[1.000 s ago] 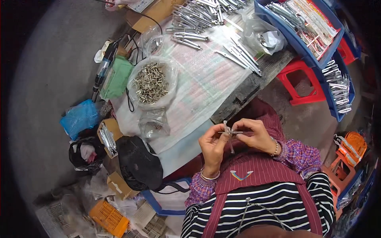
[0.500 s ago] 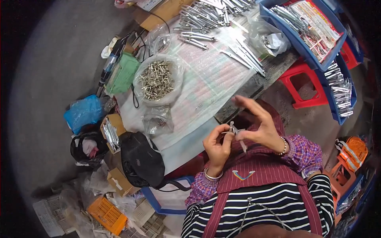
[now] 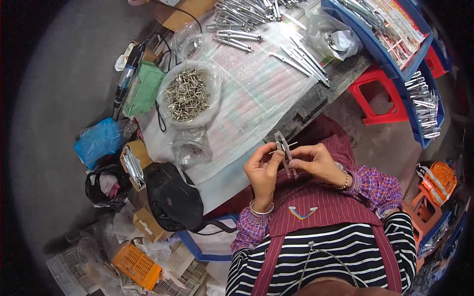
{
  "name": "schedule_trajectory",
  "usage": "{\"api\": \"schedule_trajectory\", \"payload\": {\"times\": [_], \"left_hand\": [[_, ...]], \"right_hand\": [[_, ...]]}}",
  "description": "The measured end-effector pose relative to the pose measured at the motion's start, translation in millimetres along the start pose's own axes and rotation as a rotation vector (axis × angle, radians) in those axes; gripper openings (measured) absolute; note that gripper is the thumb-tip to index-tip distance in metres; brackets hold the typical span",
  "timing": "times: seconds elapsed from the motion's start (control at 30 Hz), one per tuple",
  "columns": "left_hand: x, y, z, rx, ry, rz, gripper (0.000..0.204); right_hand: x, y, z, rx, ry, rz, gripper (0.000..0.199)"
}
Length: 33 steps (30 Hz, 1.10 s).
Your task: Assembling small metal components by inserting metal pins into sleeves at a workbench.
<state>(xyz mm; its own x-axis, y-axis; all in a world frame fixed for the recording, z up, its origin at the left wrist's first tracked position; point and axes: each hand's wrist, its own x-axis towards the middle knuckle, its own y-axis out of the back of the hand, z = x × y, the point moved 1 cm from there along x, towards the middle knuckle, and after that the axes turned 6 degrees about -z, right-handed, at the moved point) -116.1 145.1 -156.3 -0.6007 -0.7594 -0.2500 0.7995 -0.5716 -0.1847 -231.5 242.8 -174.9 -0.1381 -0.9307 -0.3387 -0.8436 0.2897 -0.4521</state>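
Observation:
Over my lap, my left hand (image 3: pixel 262 172) pinches a flat silver metal piece (image 3: pixel 283 141) between thumb and fingers. My right hand (image 3: pixel 320 162) grips the same piece from the other side, fingertips closed. The piece looks like two slim strips set side by side, with a thin pin sticking out across it; my fingers cover its middle. On the table edge ahead, a plastic-lined bowl (image 3: pixel 215 93) holds a heap of short metal pins (image 3: pixel 186 98). Several long silver strips (image 3: pixel 298 59) lie loose nearby, and a pile of similar metal parts (image 3: pixel 242 15) is farther back.
A power screwdriver (image 3: pixel 124 81) and a green box (image 3: pixel 143 89) are at the table's left. A black cap (image 3: pixel 173 197) sits on the near left corner. Blue trays (image 3: pixel 412 69) of metal parts and a red stool (image 3: pixel 368 103) stand at right.
My right hand has come down and closed on the silver piece, its fingers no longer spread. Both hands now hold the piece, which stands more upright. My view has shifted slightly.

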Motion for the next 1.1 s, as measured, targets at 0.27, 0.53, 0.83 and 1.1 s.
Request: {"api": "schedule_trajectory", "payload": {"times": [0.27, 0.53, 0.83, 1.1], "left_hand": [[1, 1, -6, -0.223, 0.085, -0.054, 0.021], [-1, -2, -5, -0.039, -0.010, 0.007, 0.021], [2, -3, -8, -0.087, -0.019, -0.040, 0.022], [0, 0, -5, -0.043, -0.004, -0.057, 0.028]], "right_hand": [[-2, -10, -7, -0.535, 0.374, 0.176, 0.019], [0, -3, 6, 0.045, 0.004, 0.012, 0.026], [1, -4, 8, -0.098, 0.035, 0.065, 0.022], [-1, -2, 1, -0.296, 0.143, 0.051, 0.022]]}}
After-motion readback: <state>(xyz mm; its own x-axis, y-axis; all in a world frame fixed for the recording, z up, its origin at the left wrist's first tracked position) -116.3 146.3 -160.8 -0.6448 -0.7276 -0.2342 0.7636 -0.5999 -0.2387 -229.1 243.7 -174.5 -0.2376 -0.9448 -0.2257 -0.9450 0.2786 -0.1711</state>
